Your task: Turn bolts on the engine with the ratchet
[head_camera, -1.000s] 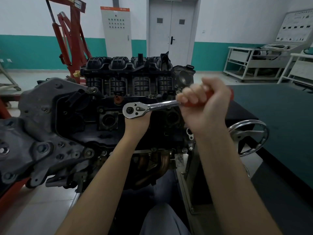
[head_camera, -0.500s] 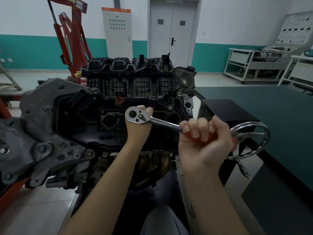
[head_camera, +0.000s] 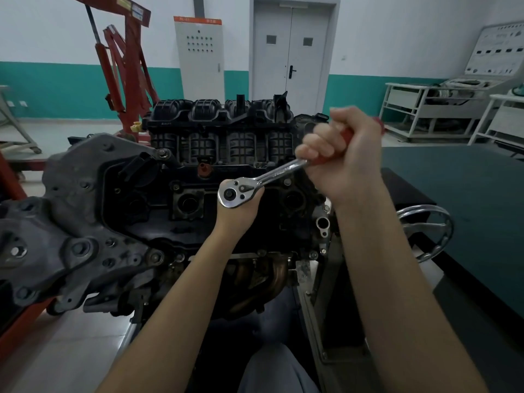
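Observation:
A chrome ratchet wrench (head_camera: pixel 256 183) with a red handle sits on top of a dark car engine (head_camera: pixel 175 194) on a stand. My right hand (head_camera: pixel 344 156) grips the red handle in a fist, raised up and to the right. My left hand (head_camera: pixel 241 211) is under and behind the ratchet head, its fingers wrapped round it; most of that hand is hidden by the head. A black ribbed intake manifold (head_camera: pixel 221 123) runs along the engine's far side. What the ratchet head sits on is hidden.
A chrome handwheel (head_camera: pixel 431 231) sticks out on the stand's right side, beside a dark green table (head_camera: pixel 467 199). A red engine hoist (head_camera: pixel 124 72) stands behind left. A grey cabinet (head_camera: pixel 200 58), double doors (head_camera: pixel 290 52) and white racks (head_camera: pixel 425 109) line the back.
My right hand swung the ratchet handle down toward me and now back up and away to the right. My left hand stayed at the ratchet head.

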`<state>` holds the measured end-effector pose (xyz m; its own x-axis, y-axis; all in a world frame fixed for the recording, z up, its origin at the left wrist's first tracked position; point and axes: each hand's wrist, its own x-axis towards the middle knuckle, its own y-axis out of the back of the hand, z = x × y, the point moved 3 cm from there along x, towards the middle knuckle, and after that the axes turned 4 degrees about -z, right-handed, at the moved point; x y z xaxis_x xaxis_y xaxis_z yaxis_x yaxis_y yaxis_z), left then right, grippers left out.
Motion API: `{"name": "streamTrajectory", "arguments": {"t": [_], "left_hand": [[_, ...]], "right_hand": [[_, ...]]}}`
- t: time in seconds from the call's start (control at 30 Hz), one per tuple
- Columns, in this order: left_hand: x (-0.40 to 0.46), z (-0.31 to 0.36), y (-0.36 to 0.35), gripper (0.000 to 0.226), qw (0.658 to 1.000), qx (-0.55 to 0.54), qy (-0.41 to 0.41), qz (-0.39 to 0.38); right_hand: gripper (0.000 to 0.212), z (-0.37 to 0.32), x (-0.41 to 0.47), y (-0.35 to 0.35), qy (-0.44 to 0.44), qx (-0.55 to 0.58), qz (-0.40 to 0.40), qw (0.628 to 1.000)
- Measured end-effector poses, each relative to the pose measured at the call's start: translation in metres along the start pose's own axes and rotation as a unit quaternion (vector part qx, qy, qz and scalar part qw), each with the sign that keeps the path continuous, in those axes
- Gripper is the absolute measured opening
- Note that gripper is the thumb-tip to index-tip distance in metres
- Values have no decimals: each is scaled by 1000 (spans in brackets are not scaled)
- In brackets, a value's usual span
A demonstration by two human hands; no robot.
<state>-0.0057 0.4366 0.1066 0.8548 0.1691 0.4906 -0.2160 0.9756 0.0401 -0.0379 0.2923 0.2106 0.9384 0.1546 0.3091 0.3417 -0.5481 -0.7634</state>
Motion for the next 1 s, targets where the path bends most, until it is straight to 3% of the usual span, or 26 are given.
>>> {"name": "streamTrajectory", "arguments": {"t": [0.13, 0.27, 0.43, 0.7, 0.87, 1.0], "left_hand": [[-3, 1, 1, 53, 999, -22, -21, 29], [-5, 4, -4, 56, 997, -51, -21, 47], [-1, 1, -2, 57, 999, -30, -36, 17], [-1, 2, -3, 62, 1000, -14, -13, -10], [-2, -2, 2, 52, 999, -38, -7, 27], [-3, 2, 1, 56, 997, -55, -23, 55]], "right_hand": [[34, 23, -49, 22, 114, 84, 54, 988], [41, 44, -82, 33, 148, 146, 96, 973], [34, 25, -60, 25, 121, 86, 54, 987], [40, -3, 11, -5, -22, -3, 10, 1000], [36, 19, -34, 15, 93, 66, 42, 993], [34, 49, -77, 28, 160, 132, 69, 976]]}}
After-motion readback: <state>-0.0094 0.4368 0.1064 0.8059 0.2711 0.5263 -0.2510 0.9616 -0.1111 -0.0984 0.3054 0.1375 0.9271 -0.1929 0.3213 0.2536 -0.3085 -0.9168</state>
